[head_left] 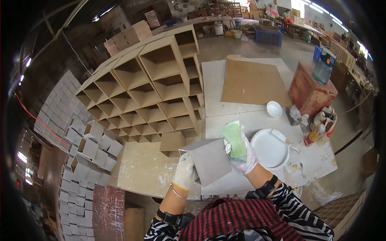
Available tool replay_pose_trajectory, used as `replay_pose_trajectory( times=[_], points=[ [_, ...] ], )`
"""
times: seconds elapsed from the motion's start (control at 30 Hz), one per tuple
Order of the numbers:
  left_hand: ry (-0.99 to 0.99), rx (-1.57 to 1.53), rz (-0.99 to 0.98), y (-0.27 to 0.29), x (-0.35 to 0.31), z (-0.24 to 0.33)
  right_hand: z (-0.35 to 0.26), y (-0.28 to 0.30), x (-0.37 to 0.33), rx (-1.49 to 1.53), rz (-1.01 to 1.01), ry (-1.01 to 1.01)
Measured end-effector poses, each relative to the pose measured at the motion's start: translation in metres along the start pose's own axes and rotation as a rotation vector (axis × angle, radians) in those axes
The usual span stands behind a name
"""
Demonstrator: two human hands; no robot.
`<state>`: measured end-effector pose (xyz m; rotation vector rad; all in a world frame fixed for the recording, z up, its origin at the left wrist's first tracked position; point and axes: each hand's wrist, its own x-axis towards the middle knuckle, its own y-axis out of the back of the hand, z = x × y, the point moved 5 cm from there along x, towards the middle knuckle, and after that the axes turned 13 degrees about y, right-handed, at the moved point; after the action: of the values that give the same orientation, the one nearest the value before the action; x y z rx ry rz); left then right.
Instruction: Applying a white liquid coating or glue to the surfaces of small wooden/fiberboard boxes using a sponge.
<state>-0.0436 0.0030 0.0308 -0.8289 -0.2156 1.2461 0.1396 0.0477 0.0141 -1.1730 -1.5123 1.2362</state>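
Left hand (185,172) grips grey box (212,161), right hand (246,157) grasps green sponge (235,138); white tub (288,156) beside, brown boxes (149,93) beyond.

Whitish table (237,114) — cardboard sheet (254,82); bowl (274,109); tub (277,167)

Box (211,164) left of sponge (233,138), basin (276,168) right

One grey box (212,161) and one green pad (235,138) are near; rightward, one round basin (262,131), one white bowl (274,109), one brown sheet (255,82), one water jug (323,69). Stacked pale boxes (80,171) at left are too many to count.
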Motion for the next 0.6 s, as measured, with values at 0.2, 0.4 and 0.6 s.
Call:
replay_pose_trajectory(
  times=[0.2,0.4,0.6],
  points=[
    [-0.077,0.773,0.249,-0.049,-0.018,0.005,-0.031,0.029,-0.001,-0.346,-0.036,0.243],
    [-0.012,-0.367,-0.184,0.006,0.001,-0.038,-0.024,0.021,-0.018,-0.117,-0.065,-0.057],
    [-0.265,0.712,-0.096,0.025,0.01,-0.069,-0.024,0.02,-0.045,-0.031,-0.113,-0.342]
  ],
)
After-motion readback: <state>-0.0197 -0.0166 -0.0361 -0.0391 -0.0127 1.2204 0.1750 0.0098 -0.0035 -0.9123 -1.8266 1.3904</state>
